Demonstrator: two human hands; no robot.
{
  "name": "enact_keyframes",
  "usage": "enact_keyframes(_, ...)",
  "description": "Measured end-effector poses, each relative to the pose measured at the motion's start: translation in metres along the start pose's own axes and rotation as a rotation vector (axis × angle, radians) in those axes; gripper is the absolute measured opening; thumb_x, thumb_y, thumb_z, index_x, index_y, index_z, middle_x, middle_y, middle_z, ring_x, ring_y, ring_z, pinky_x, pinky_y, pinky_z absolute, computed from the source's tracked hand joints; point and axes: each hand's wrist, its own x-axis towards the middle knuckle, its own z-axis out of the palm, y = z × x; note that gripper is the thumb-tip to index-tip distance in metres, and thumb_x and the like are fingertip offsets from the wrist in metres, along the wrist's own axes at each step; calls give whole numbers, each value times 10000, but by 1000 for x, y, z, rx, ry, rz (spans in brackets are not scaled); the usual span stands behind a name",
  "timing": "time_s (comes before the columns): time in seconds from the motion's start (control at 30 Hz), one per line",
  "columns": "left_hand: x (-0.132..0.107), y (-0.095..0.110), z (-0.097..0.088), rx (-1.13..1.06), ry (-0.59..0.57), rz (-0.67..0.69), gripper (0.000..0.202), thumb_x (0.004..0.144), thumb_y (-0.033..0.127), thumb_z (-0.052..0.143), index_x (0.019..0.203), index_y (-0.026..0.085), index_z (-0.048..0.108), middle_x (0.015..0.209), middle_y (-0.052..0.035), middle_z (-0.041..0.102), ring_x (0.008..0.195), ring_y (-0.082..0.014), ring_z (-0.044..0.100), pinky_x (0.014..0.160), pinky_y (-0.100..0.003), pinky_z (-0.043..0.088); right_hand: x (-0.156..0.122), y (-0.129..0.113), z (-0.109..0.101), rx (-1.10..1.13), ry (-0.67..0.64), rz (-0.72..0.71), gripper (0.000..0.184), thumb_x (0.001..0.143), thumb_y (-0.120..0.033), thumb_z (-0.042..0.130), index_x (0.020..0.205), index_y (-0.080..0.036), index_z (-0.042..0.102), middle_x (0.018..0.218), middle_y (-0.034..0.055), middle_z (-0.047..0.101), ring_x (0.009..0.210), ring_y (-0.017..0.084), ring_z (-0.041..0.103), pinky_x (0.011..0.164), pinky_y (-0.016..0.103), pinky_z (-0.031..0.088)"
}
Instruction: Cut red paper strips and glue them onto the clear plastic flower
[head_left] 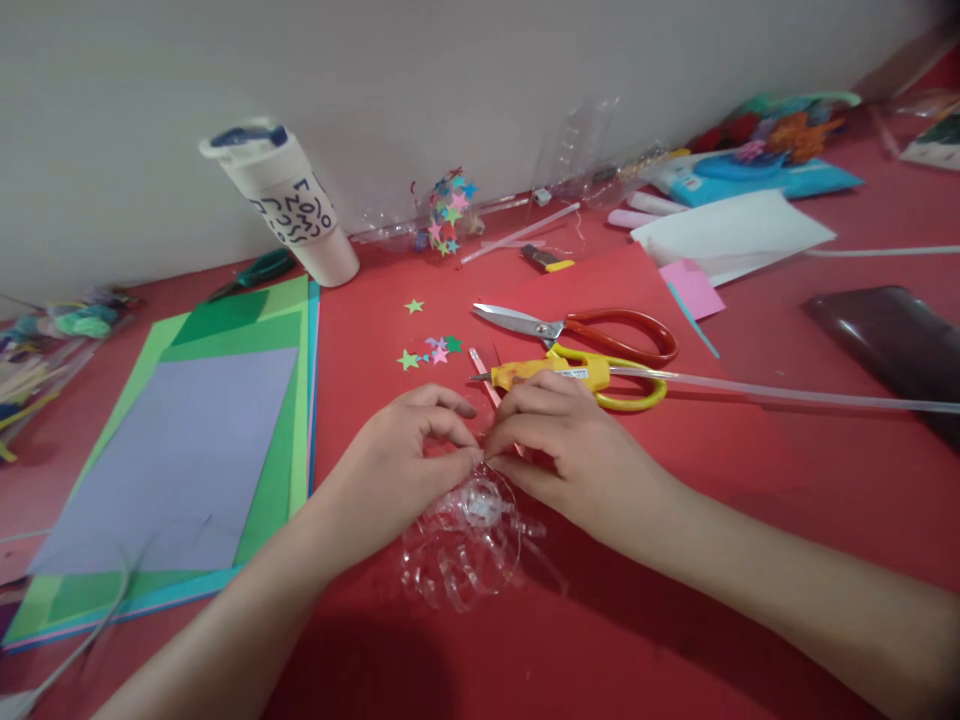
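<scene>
My left hand (420,440) and my right hand (555,430) meet at the middle of the red table, thumbs and fingertips pinched close together. Between them they hold a thin thread (519,545), which loops down to the right. Directly beneath the fingers lies a clear plastic piece with curled strips (457,560), and a small whitish block (484,507) shows at its centre. Beyond my right hand is a yellow glue gun (551,374) with a long clear glue stick (750,392). Scissors (600,335) with red and yellow handles lie partly under it.
Small paper stars (409,359) lie ahead of my hands. A white tumbler (289,205) stands by the wall. Coloured paper sheets (172,450) are stacked at left. A box cutter (546,259), a blue packet (817,180) and a dark case (892,330) lie farther right.
</scene>
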Motion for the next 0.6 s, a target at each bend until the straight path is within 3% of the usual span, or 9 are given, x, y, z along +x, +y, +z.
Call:
enact_keyframes(0.2, -1, 2, 3, 22, 14, 2, 119, 771, 215, 574, 706, 206, 672, 1084, 7, 601, 929, -148, 599, 836, -289, 426, -3, -3, 2, -194, 75, -57, 92, 820, -173, 647, 735, -156, 676, 750, 37, 619, 809, 217, 496, 737, 365, 318)
enact_keyframes(0.47, 0, 4, 5, -11, 9, -30, 125, 757, 218, 583, 663, 196, 663, 1096, 0, 605, 946, -161, 605, 831, -290, 442, -4, -5, 4, -191, 63, -53, 98, 791, -116, 601, 726, -132, 673, 738, 47, 629, 788, 213, 513, 743, 372, 323)
enact_keyframes(0.6, 1, 3, 4, -27, -5, -22, 140, 758, 201, 572, 647, 188, 657, 1096, -8, 610, 950, -167, 603, 851, -303, 434, -3, -5, 4, -232, 47, -94, 185, 856, -104, 528, 752, -143, 675, 738, 46, 627, 774, 200, 510, 750, 376, 321)
